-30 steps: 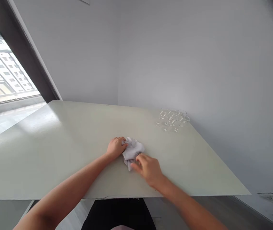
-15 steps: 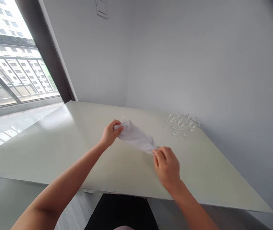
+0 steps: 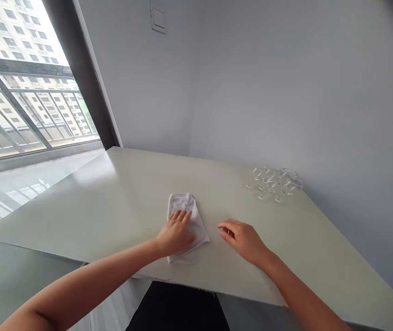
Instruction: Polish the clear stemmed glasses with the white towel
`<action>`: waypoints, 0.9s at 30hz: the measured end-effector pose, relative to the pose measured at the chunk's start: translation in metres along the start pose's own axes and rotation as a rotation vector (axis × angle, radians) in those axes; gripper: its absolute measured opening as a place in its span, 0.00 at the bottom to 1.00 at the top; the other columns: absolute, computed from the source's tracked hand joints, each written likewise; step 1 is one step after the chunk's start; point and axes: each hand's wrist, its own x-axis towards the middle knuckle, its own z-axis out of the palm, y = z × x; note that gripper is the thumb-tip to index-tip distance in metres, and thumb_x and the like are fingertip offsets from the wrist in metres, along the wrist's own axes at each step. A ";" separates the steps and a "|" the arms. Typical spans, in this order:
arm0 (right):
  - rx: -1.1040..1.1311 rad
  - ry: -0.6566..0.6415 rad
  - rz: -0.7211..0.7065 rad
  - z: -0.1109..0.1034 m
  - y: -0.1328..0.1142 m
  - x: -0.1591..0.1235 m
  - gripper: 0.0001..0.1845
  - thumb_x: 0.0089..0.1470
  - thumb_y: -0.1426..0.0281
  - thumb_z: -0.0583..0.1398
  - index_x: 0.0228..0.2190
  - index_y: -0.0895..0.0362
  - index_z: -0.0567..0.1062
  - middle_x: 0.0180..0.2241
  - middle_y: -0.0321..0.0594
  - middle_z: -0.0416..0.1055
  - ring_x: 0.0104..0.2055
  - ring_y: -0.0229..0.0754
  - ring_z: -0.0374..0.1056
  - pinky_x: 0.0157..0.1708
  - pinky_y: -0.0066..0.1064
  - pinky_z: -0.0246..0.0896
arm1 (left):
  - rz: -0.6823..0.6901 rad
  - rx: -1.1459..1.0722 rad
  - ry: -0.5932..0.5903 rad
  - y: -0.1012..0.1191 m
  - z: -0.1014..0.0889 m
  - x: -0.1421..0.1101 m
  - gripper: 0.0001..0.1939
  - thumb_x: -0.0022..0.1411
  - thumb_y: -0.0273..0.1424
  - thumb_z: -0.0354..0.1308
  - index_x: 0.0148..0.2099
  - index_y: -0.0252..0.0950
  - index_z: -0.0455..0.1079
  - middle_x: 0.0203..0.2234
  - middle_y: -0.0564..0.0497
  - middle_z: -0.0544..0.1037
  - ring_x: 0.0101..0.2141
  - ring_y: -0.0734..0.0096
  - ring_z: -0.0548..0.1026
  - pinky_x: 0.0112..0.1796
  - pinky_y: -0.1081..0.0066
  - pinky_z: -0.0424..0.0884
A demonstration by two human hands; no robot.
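A white cloth (image 3: 185,209) lies flattened on the pale table (image 3: 113,202), near the front edge. My left hand (image 3: 176,233) rests flat on the cloth's near half, fingers stretched out. My right hand (image 3: 243,237) is on the bare tabletop just to the right of the cloth, apart from it, fingers loosely curled and holding nothing.
Several small clear glasses (image 3: 274,182) stand together at the back right of the table, close to the grey wall. A large window (image 3: 20,101) with a dark frame is at the left. A wall switch plate (image 3: 157,19) is high on the back wall.
Both hands lifted the crumpled cloth and stretched it between them, then laid it flat. My right hand has let go; my left hand now presses on it.
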 end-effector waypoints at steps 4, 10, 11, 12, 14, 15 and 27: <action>0.171 0.020 0.093 0.019 0.036 0.022 0.16 0.55 0.62 0.49 0.26 0.55 0.73 0.22 0.35 0.69 0.23 0.37 0.63 0.25 0.27 0.56 | 0.106 0.022 -0.033 0.013 0.023 0.019 0.38 0.57 0.51 0.43 0.63 0.32 0.47 0.61 0.37 0.49 0.61 0.49 0.42 0.56 0.50 0.45; 0.402 0.212 0.202 0.045 0.057 0.023 0.18 0.53 0.59 0.51 0.29 0.57 0.74 0.20 0.36 0.68 0.25 0.38 0.64 0.27 0.27 0.59 | 0.384 0.059 -0.114 0.008 0.027 0.088 0.37 0.57 0.55 0.40 0.63 0.41 0.46 0.62 0.43 0.47 0.61 0.50 0.42 0.57 0.51 0.43; 0.424 0.248 0.233 0.044 0.059 0.021 0.18 0.53 0.58 0.51 0.30 0.58 0.74 0.20 0.36 0.67 0.24 0.38 0.64 0.27 0.27 0.60 | 0.429 0.060 -0.128 0.007 0.028 0.101 0.37 0.56 0.55 0.40 0.63 0.42 0.47 0.62 0.44 0.46 0.61 0.49 0.42 0.56 0.51 0.43; 0.432 0.277 0.264 0.043 0.061 0.020 0.19 0.53 0.57 0.51 0.30 0.58 0.74 0.19 0.36 0.67 0.23 0.38 0.64 0.25 0.27 0.59 | 0.464 0.061 -0.143 0.006 0.029 0.115 0.37 0.56 0.55 0.40 0.63 0.43 0.47 0.62 0.44 0.45 0.61 0.48 0.42 0.56 0.51 0.43; 0.416 0.324 0.321 0.039 0.068 0.018 0.19 0.51 0.56 0.53 0.31 0.57 0.75 0.19 0.35 0.66 0.21 0.37 0.62 0.22 0.26 0.58 | 0.501 0.062 -0.167 0.002 0.031 0.144 0.36 0.56 0.55 0.41 0.62 0.44 0.50 0.62 0.44 0.45 0.60 0.46 0.41 0.56 0.50 0.43; 0.404 0.344 0.345 0.037 0.072 0.018 0.20 0.50 0.55 0.53 0.31 0.57 0.75 0.19 0.34 0.66 0.21 0.37 0.62 0.22 0.25 0.58 | 0.503 0.062 -0.175 -0.001 0.032 0.158 0.36 0.55 0.55 0.41 0.62 0.44 0.51 0.62 0.45 0.45 0.60 0.46 0.42 0.56 0.49 0.43; 0.330 0.356 0.536 0.026 0.097 0.017 0.21 0.45 0.51 0.55 0.30 0.54 0.76 0.18 0.35 0.68 0.19 0.37 0.63 0.18 0.23 0.59 | -0.033 0.174 -0.075 -0.147 -0.019 0.253 0.33 0.57 0.53 0.42 0.62 0.44 0.51 0.62 0.47 0.46 0.61 0.52 0.42 0.56 0.55 0.40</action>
